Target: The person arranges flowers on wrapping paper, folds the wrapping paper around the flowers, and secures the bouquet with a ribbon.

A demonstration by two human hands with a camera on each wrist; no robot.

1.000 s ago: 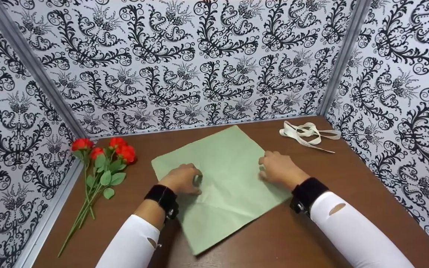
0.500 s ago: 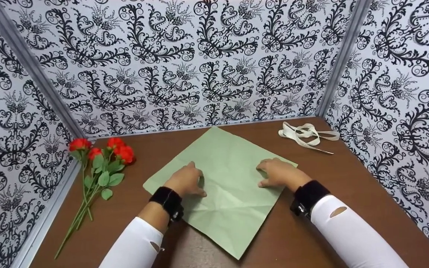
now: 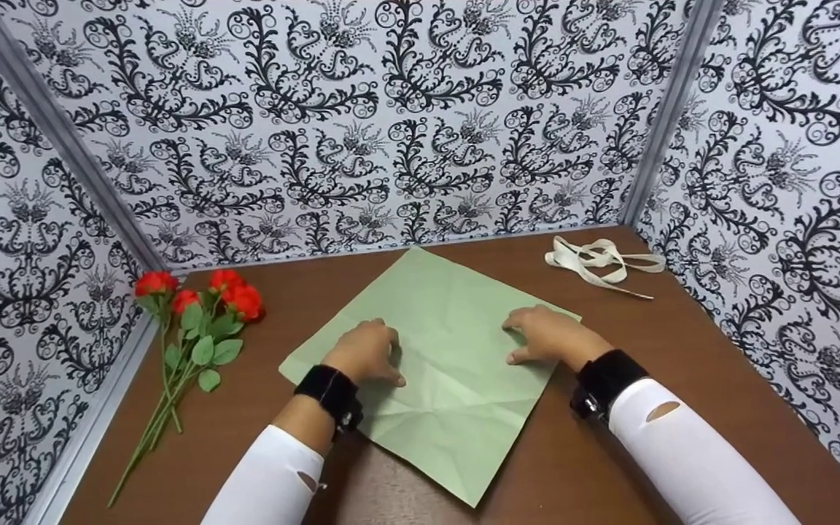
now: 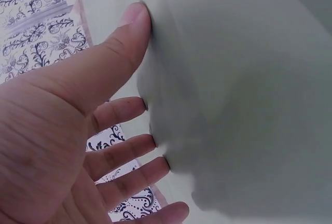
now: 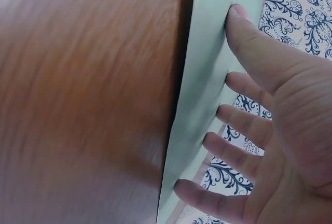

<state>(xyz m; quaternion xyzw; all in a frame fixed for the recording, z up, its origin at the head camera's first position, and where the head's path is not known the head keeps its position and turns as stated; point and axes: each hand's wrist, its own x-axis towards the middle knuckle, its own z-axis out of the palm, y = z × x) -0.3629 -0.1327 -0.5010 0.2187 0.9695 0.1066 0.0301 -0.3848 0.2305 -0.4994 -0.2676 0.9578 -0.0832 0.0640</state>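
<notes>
A sheet of pale green wrapping paper (image 3: 434, 321), with creases running through its middle, lies with one corner toward me and one toward the back wall. The fingertips of my left hand (image 3: 366, 353) rest on its left part, fingers spread and not pinching anything. On the right part, near the right corner, my right hand (image 3: 547, 337) touches the sheet with its fingertips. Each wrist view shows that hand's fingers apart: the left hand (image 4: 88, 120) against the green surface, the right hand (image 5: 270, 125) close to the paper's edge, with brown tabletop beyond.
Several red artificial roses (image 3: 201, 321) with green stems lie at the left of the brown table (image 3: 595, 467). A loosely looped cream ribbon (image 3: 602, 261) lies at the back right. Patterned panels (image 3: 391, 117) stand around the back and sides.
The paper has turned clockwise under my hands, its near corner swinging from left to right. Both hands moved only slightly, and in the last half second nearly everything stayed still.
</notes>
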